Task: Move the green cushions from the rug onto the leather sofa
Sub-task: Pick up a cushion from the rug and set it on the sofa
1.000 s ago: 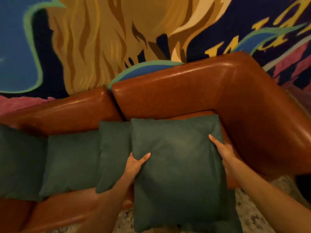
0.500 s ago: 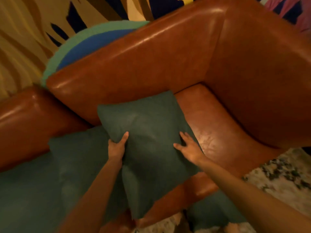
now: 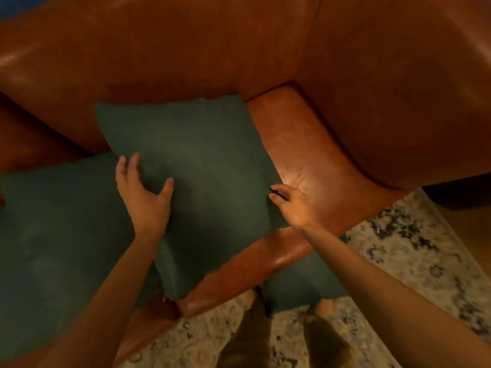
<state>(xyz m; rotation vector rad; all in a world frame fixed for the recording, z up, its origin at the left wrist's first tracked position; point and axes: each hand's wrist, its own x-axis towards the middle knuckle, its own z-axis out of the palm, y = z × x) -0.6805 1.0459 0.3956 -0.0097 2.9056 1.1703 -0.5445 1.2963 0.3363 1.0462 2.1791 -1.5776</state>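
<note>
A dark green cushion (image 3: 207, 166) lies tilted on the seat of the brown leather sofa (image 3: 305, 155), its top edge against the backrest. My left hand (image 3: 144, 192) grips its left edge, thumb on the face. My right hand (image 3: 295, 205) pinches its right edge with curled fingertips. A second green cushion (image 3: 58, 221) lies on the seat to the left, partly under the first. A third green cushion (image 3: 300, 285) lies on the rug (image 3: 411, 251) against the sofa front, partly hidden by my right forearm.
The sofa's backrest and right arm wall in the corner seat. My feet (image 3: 326, 338) stand on the patterned rug right in front of the sofa. A strip of wooden floor (image 3: 475, 221) shows at the far right.
The view has tipped down and closer. The cushion has come down onto the corner seat and lies flatter. Both hands have slid toward its lower edges.
</note>
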